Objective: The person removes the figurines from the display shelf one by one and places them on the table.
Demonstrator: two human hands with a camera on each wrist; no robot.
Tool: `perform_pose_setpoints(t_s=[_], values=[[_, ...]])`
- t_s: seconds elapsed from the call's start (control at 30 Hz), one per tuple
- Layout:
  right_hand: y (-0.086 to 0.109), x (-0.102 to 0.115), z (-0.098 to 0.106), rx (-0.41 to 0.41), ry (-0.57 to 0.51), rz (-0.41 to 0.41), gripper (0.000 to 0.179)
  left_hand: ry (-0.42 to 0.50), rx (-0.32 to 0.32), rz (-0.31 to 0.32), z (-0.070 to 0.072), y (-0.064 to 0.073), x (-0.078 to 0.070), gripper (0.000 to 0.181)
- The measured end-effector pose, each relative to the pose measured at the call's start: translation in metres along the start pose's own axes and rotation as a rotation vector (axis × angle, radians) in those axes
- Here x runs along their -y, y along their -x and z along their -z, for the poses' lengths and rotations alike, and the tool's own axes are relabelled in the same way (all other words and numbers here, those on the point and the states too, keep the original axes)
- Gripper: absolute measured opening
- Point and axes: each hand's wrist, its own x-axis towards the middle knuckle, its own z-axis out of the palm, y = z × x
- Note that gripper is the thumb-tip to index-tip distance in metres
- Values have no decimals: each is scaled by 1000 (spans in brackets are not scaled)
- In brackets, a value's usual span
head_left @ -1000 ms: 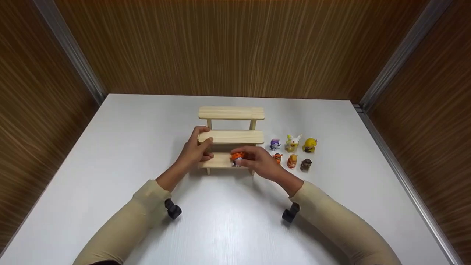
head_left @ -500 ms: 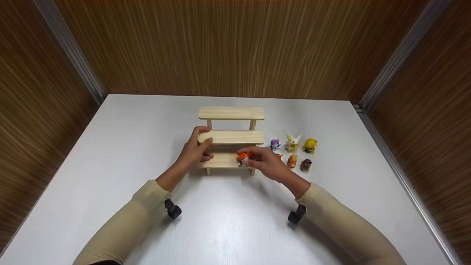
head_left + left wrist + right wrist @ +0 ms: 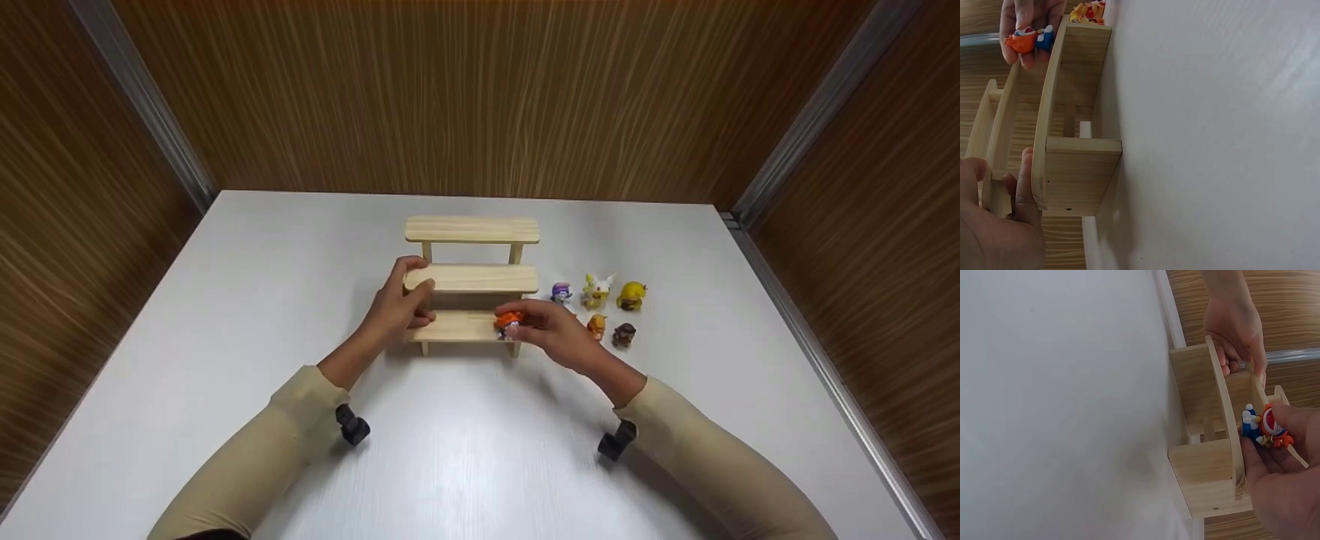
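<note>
A small wooden three-step display stand (image 3: 472, 279) is upright on the white table. My left hand (image 3: 391, 306) grips the left end of its middle step, thumb on the step's front edge. At the right end of the lowest step, my right hand (image 3: 556, 331) pinches a toy figurine (image 3: 509, 324) between thumb and fingers. In the right wrist view the figurine (image 3: 1268, 426) shows an orange head, a red and white face and a blue body. It is upright at the step's surface; whether it touches the wood I cannot tell.
Several toy figurines stand right of the stand: a purple one (image 3: 560, 292), a white-eared one (image 3: 597, 291), a yellow one (image 3: 632, 295), an orange-yellow one (image 3: 596, 327) and a brown one (image 3: 623, 335). Wood-grain panels (image 3: 465, 97) enclose the table (image 3: 465, 435).
My right hand has moved right along the lowest step with the figurine, from just right of its middle to its right end. My left hand and the stand have stayed put.
</note>
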Motion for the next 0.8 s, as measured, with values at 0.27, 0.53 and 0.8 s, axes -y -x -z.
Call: perform_pose_setpoints(t_s=[0.27,0.53,0.8], values=[[5,-2,5,-10,5,-9,34,-8,-3,-7,0,-1,1,41],[11,-4,11,-21,-26,3,35,-6,2,-13,0,0,0,41],[18,-4,16,-23,-33,-15,36,-5,13,-8,0,1,0,45]])
